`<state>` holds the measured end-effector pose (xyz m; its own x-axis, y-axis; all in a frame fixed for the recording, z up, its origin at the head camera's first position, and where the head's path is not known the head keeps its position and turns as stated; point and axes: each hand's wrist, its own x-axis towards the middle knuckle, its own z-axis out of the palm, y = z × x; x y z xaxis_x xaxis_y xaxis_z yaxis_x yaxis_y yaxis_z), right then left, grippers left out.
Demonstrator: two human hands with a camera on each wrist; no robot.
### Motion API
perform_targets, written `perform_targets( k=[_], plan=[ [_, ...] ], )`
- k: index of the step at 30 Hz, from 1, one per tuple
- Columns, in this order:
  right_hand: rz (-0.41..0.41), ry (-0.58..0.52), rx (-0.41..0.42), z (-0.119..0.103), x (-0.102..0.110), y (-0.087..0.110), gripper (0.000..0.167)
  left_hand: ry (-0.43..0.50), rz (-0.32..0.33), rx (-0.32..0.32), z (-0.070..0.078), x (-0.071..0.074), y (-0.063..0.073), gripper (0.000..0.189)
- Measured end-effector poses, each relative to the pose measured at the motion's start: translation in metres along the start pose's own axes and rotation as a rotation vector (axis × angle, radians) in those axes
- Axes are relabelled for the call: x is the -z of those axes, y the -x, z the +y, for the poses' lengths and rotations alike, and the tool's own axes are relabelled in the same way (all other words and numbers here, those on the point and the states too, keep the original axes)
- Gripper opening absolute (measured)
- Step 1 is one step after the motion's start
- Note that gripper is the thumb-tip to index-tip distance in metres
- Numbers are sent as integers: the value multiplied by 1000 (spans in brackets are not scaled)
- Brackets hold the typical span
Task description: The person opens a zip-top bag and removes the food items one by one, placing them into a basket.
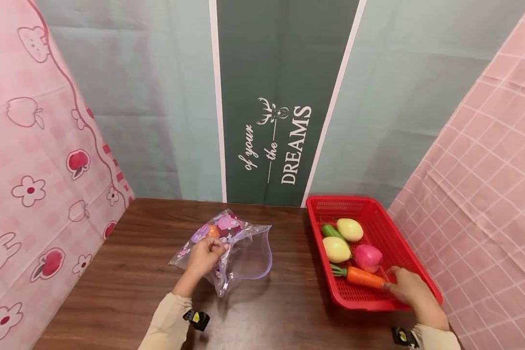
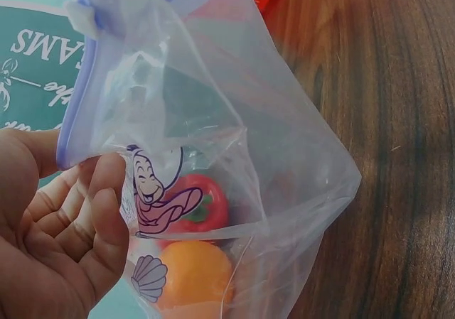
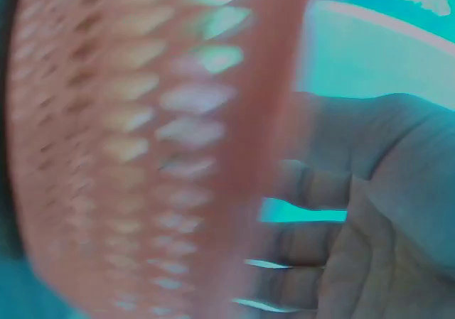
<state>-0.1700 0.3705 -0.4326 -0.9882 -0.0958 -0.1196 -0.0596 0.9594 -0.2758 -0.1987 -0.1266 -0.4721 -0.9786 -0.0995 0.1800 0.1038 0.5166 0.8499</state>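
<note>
My left hand [image 1: 204, 256] pinches the purple-edged mouth of a clear printed zip bag [image 1: 228, 224] between thumb and fingers. Through the plastic, the left wrist view shows an orange [image 2: 193, 276] and a red bell pepper [image 2: 206, 204]. At the right, my right hand [image 1: 409, 287] reaches over the near side of a red basket [image 1: 387, 226], fingers extended beside the tip of a carrot [image 1: 364, 277]; whether they touch it I cannot tell. In the blurred right wrist view, the basket wall [image 3: 149, 148] covers the fingertips of that hand [image 3: 384, 198].
Within the basket lie two pale yellow fruits, one at the back [image 1: 350, 229] and one nearer [image 1: 337, 250], a green vegetable [image 1: 332, 232] and a pink fruit [image 1: 368, 257]. The brown wooden table [image 1: 288, 311] ends at a printed cloth wall [image 1: 188, 146].
</note>
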Motion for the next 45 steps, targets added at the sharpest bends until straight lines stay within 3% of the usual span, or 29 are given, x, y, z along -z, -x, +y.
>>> perform_targets(
  k=[7, 26, 31, 38, 45],
  plan=[
    [21, 8, 53, -20, 11, 11, 43, -15, 3, -11, 1, -1, -1, 16],
    [117, -32, 27, -92, 8, 23, 52, 15, 10, -9, 3, -2, 0, 15],
    [179, -57, 100, -114, 6, 27, 49, 6, 16, -20, 3, -1, 0, 15],
    [330, -24, 229, -137, -7, 23, 42, -28, 28, -45, 5, -1, -1, 18],
    [378, 1, 305, -156, -17, 19, 42, -65, 50, -68, 5, 1, -2, 20]
  ],
)
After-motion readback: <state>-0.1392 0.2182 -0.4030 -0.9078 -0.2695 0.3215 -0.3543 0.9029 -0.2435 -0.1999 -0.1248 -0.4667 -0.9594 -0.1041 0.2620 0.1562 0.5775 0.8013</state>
